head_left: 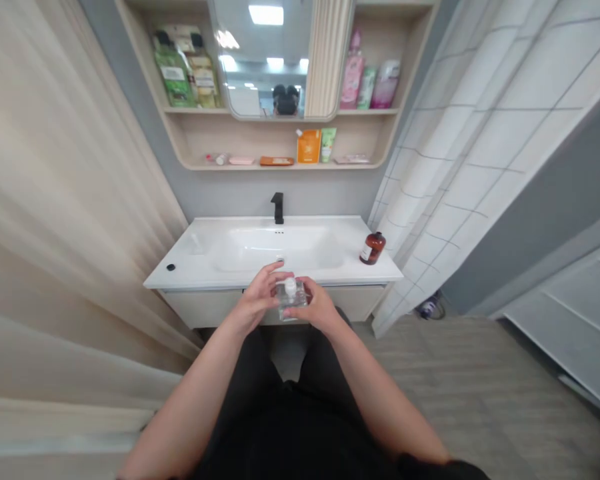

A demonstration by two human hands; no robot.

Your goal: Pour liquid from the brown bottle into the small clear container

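Observation:
In front of the sink, a small clear pump bottle (293, 308) with a white pump top is held between my hands. My right hand (317, 305) wraps its right side, thumb across the front. From the left, my left hand (258, 293) reaches round it, fingertips at the pump top and thumb by the bottle's side. The fingers cover part of the bottle. Behind my hands lies the white basin (220, 257), with a black faucet (279, 208) at its back. A brown bottle (373, 249) with a black cap stands on the counter's right end.
Above hangs a mirror cabinet with a shelf (195, 165) of tubes, pouches and small boxes; several bottles (177, 77) stand in its side compartments. A small round black piece (171, 267) sits on the counter's left. Curtains (80, 220) flank the left, a checked one (440, 200) the right.

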